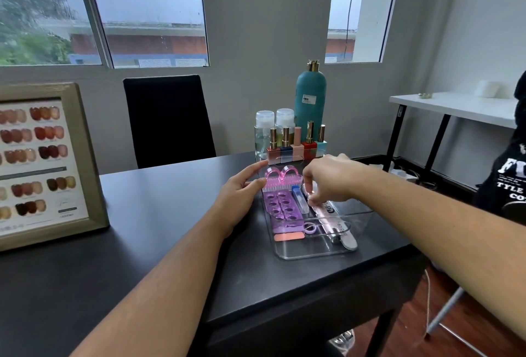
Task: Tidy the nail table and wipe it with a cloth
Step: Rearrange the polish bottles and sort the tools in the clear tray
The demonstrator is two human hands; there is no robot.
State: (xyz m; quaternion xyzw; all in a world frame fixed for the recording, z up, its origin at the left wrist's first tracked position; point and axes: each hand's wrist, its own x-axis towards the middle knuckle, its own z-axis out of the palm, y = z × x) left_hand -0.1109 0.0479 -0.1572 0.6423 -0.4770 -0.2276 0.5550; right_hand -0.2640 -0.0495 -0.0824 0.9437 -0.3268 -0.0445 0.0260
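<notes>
A clear plastic tray [313, 254] sits on the black nail table [159, 243] near its right edge. Inside lie a pink nail brush [281, 179], purple toe separators [280, 207], a blue-capped clear tube [300, 200], a pinkish tool with black lettering [327, 214], a grey nail file [348, 238], a purple ring [310, 228] and a peach buffer [289, 237]. My left hand [242, 194] rests on the tray's left wall, fingers straight, touching the brush. My right hand [330, 180] reaches down into the tray and pinches the top end of the pinkish tool.
A second clear holder [287, 159] behind the tray carries several nail polish bottles [296, 143], two pump bottles [264, 129] and a tall teal bottle [310, 97]. A framed nail colour chart [42, 166] stands at the left. A black chair [168, 120] faces me. A white side table [455, 107] is at right.
</notes>
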